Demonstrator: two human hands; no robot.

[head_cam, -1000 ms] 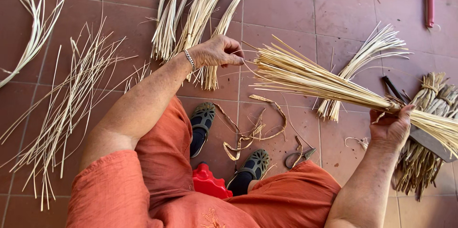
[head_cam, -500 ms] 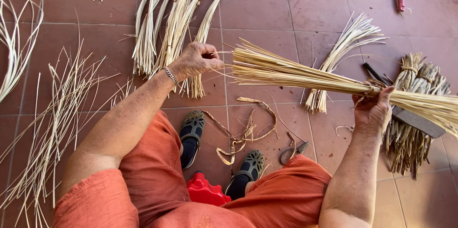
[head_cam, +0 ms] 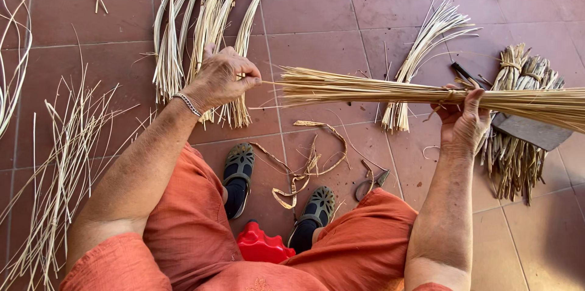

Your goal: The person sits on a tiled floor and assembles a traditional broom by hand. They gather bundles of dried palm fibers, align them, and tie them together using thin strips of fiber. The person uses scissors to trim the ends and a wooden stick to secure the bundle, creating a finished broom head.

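Note:
My right hand grips a thick bundle of pale straw stalks held level above the red tiled floor, its cut ends pointing left. My left hand, with a silver bracelet on the wrist, pinches a single stalk at the bundle's cut end. I sit with orange trousers over my knees and dark shoes on my feet.
Tied bundles of long straw lie beyond my left hand. Loose stalks are scattered at left. A small fanned bunch and darker short bundles lie at right, by a dark blade. Scissors and straw scraps sit near my feet.
The view has shifted. The bundle has levelled out from a slope down to the right, and my left hand stays pinched at its cut ends.

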